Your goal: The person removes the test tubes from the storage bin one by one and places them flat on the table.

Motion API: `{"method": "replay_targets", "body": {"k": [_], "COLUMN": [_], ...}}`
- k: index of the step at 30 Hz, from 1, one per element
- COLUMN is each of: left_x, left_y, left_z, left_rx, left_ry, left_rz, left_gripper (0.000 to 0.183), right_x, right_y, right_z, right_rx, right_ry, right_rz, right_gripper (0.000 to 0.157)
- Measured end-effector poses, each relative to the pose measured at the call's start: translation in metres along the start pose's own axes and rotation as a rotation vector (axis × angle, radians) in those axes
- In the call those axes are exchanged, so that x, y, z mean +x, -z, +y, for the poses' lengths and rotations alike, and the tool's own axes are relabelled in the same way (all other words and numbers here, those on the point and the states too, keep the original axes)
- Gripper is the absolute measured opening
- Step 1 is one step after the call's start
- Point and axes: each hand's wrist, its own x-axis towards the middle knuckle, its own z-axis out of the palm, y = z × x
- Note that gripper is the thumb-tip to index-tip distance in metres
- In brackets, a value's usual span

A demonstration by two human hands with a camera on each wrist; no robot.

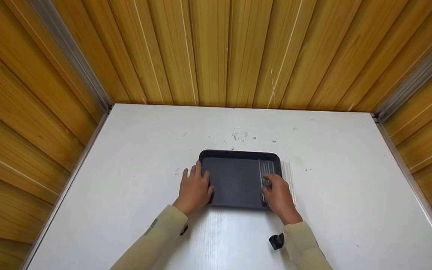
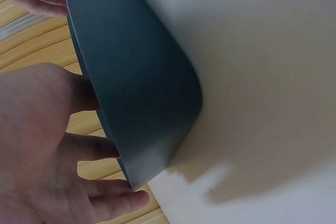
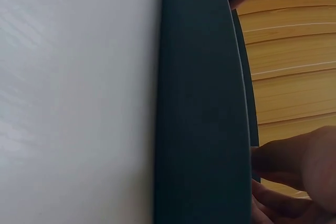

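Observation:
A dark rectangular tray (image 1: 234, 182) lies on the white table. Several thin clear rods (image 1: 267, 166) lie lengthwise along its right side, and more clear rods (image 1: 287, 169) show on the table just beyond the right rim. My left hand (image 1: 194, 189) rests at the tray's left rim, fingers spread and fairly straight. In the left wrist view, its fingers reach over the edge of the tray (image 2: 136, 87). Inside the right part of the tray, my right hand (image 1: 279, 193) has thumb and fingers bent, seeming to pinch one clear rod. The right wrist view hides these fingertips behind the tray wall (image 3: 202, 103).
Wood-patterned panels (image 1: 227, 52) rise behind the white table (image 1: 156, 142) and on both sides, with metal strips at the corners. Small dark marks spot the tabletop behind the tray. A black wrist device (image 1: 276, 241) sits at the right sleeve.

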Motion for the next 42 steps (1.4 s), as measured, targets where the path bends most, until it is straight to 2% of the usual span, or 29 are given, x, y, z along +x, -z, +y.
{"method": "replay_targets", "body": {"k": [8,17,23,29,34,38,42], "left_x": [0.000,0.001,0.001,0.001,0.000,-0.001,-0.001], "left_y": [0.001,-0.001,0.000,-0.001,-0.002,-0.002,-0.002], "left_z": [0.000,0.000,0.000,-0.001,-0.001,-0.001,-0.001], "left_rx": [0.046,0.024,-0.005,-0.013,-0.008,0.003,-0.002], "left_ry": [-0.004,0.004,0.001,0.003,-0.007,-0.015,-0.016], "left_rz": [0.002,-0.017,-0.005,-0.006,0.035,0.064,0.064], "left_gripper": [0.053,0.053,0.053,0.053,0.052,0.051,0.051], "right_x": [0.003,0.006,0.007,0.004,0.003,0.002,0.002], "right_y": [-0.003,-0.009,-0.012,-0.017,-0.024,-0.027,-0.028], "right_z": [-0.002,-0.005,-0.008,-0.012,-0.012,-0.011,-0.012], "right_rx": [-0.009,-0.062,-0.137,-0.247,-0.330,-0.363,-0.366], "right_ry": [0.009,0.046,0.080,0.129,0.199,0.243,0.247], "right_rz": [-0.025,-0.028,-0.028,0.009,0.050,0.066,0.061], "right_gripper": [0.037,0.035,0.034,0.033,0.033,0.035,0.036]}}
